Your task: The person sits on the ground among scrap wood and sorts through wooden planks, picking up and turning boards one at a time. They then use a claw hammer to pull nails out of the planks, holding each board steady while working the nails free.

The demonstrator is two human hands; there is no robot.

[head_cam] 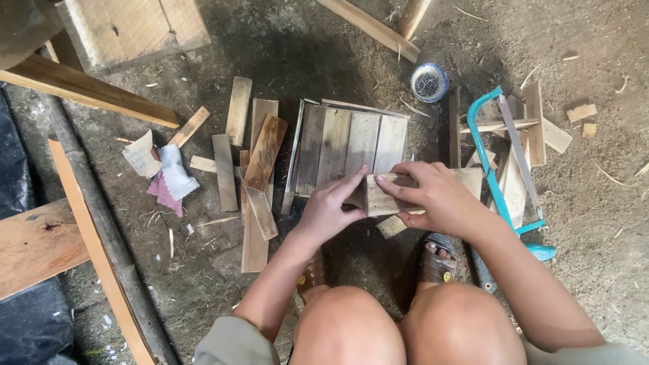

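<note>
The person squats on the dirt floor (595, 203), and both hands meet on a short wooden piece (385, 200) held just above the near edge of a slatted wooden panel (348, 142) lying flat on the ground. The left hand (329, 209) pinches the piece's left end, fingers (351, 180) closed over its top edge; the right hand (433, 196) wraps its right side, fingers curled shut around it. To do this well, I judge the piece should sit square against the panel's edge, with both grips firm and thumbs clear of the joint. A turquoise hacksaw (493, 169) lies just right of the hands, a small tin of nails (428, 82) beyond the panel, and loose slats (260, 169) to the left.
</note>
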